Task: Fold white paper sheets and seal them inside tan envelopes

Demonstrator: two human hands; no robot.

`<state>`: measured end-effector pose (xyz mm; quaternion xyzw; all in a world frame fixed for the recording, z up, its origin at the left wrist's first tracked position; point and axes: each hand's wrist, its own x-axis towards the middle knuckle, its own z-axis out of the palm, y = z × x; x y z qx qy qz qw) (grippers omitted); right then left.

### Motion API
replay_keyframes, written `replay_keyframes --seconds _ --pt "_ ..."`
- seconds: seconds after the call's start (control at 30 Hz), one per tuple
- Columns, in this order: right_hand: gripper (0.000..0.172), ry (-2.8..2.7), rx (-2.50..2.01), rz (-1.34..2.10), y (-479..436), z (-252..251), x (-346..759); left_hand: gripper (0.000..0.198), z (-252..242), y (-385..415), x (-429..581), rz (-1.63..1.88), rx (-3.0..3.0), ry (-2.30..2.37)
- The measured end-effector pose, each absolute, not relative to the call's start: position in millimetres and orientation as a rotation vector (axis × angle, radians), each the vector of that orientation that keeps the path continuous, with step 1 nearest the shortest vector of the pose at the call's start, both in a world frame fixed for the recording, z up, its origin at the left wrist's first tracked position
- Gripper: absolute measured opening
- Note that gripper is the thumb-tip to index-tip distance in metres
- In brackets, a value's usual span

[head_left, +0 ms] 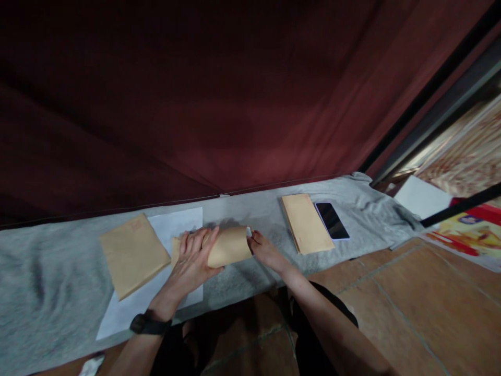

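A brown kraft envelope (230,249) bulges open at its right end, in front of me on the grey cloth. My left hand (193,256) grips its left part, fingers over the top and thumb along the near side. At the open mouth, my right hand (266,250) has its fingers closed, partly inside, around a small piece of white paper (249,231); most of that paper is hidden. Under my left hand lie large white sheets (182,216). More brown envelopes (135,256) rest on those sheets to the left.
A stack of brown envelopes (307,224) lies to the right, with a dark-screened phone (332,220) beside it. Grey cloth (47,271) covers the long narrow surface, backed by a dark red curtain (235,104). A black pole (462,203) and a colourful box (469,230) are at far right.
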<state>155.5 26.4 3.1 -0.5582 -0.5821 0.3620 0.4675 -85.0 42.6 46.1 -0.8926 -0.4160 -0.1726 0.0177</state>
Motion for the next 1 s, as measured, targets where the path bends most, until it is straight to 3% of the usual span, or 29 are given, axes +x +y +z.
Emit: replay_keyframes --seconds 0.17,0.53,1.0 --pt "0.012 -1.464 -1.449 0.811 23 21 160 0.112 47 44 -84 -0.551 -2.755 -1.311" --pt "0.02 -1.509 -1.497 0.614 18 42 166 0.106 48 46 -82 -0.612 -2.73 -1.258" --pt "0.013 -1.393 -1.388 0.638 15 50 164 0.103 49 45 -79 -0.615 -2.716 -1.222"
